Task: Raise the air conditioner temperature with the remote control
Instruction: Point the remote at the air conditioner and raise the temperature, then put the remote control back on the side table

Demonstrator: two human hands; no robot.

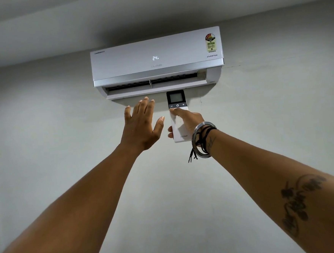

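Note:
A white wall-mounted air conditioner (157, 61) hangs high on the wall, its front display reading 24 and its lower flap open. My right hand (187, 121) holds a slim white remote control (177, 117) upright, pointed at the unit, with the thumb resting just below the dark button row of minus, power and plus. The remote's small screen faces me. My left hand (142, 124) is raised beside the remote, fingers spread, palm toward the unit, holding nothing and a short gap away from the remote.
A plain pale wall (279, 108) fills the view, meeting the ceiling (75, 18) above the unit. Bangles and dark threads (202, 139) sit on my right wrist.

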